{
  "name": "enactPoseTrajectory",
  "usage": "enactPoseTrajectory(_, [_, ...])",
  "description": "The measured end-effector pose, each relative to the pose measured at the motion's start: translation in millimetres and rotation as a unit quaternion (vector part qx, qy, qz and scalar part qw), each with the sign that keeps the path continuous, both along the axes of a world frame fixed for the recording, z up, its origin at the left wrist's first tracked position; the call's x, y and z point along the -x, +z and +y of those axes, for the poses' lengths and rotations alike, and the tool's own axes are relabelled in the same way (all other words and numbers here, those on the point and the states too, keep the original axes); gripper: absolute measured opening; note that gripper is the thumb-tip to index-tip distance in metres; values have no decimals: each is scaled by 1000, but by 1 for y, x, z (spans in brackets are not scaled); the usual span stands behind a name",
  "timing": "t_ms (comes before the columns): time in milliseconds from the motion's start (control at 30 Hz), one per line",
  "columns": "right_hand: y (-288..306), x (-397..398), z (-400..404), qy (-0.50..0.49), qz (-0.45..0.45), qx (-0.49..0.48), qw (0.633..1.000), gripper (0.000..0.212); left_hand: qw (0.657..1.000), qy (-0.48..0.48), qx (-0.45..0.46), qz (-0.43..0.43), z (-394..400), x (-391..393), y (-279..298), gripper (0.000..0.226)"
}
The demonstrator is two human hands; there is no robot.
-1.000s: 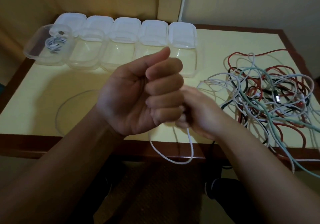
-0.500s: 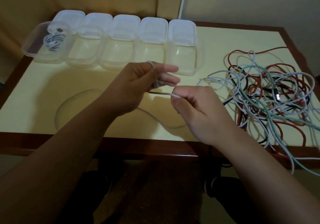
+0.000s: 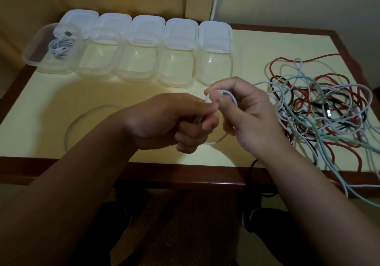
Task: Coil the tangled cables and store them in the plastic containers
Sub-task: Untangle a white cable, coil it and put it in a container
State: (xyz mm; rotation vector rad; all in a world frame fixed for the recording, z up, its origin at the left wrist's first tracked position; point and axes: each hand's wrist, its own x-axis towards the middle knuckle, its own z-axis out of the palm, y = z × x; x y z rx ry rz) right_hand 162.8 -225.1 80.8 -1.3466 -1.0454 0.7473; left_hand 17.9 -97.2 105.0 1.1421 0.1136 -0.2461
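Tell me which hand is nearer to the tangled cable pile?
Right. The right hand is just beside the pile, at its left edge; the left hand lies farther left, beyond the right one.

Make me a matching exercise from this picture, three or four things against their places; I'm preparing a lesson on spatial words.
Things:
1. coiled white cable
2. tangled cables
3. white cable
4. round clear lid

Places:
A. right side of the table
B. flat on the table, left of the hands
C. inside the leftmost container
D. held between both hands

Pairs: 1-C, 2-A, 3-D, 4-B
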Motion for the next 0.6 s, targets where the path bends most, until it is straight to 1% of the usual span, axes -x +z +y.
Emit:
enactPoseTrajectory(67, [-6, 7, 3, 19, 71, 25, 997, 21, 997, 27, 68, -26, -3, 1, 0, 34])
enactPoseTrajectory(133, [-13, 16, 8, 19, 105, 79, 991, 30, 981, 95, 164, -50, -7, -2, 1, 33])
enactPoseTrajectory(167, [-15, 21, 11, 18, 94, 110, 989, 31, 965, 143, 212, -56, -8, -4, 1, 33])
enactPoseTrajectory(200, [-17, 25, 12, 18, 64, 138, 988, 34, 946, 197, 251, -58, -8, -6, 1, 32])
enactPoseTrajectory(233, [-17, 29, 11, 20, 18, 159, 987, 38, 926, 252, 275, -56, -7, -8, 1, 32])
enactPoseTrajectory(267, [-16, 32, 10, 23, -37, 174, 984, 42, 910, 302, 278, -53, -5, -9, 0, 33])
enactPoseTrajectory(333, [-10, 34, 6, 15, -134, 193, 972, 45, 900, 373, 222, -48, -3, -11, -3, 36])
enactPoseTrajectory(400, [-3, 33, 4, 0, -175, 190, 966, 47, 902, 402, 145, -54, -5, -14, -5, 41])
enactPoseTrajectory(467, [2, 32, 3, -3, -171, 189, 967, 47, 903, 416, 86, -69, -7, -18, -6, 45])
enactPoseTrajectory(533, [4, 30, 0, 2, -145, 190, 971, 44, 902, 425, 20, -75, -6, -20, -8, 45])
enactPoseTrajectory(567, [5, 31, -1, 0, -134, 185, 974, 42, 901, 424, -38, -77, -5, -19, -9, 44])
enactPoseTrajectory(600, [6, 32, -2, -2, -130, 176, 976, 41, 897, 418, -121, -80, -4, -17, -12, 42])
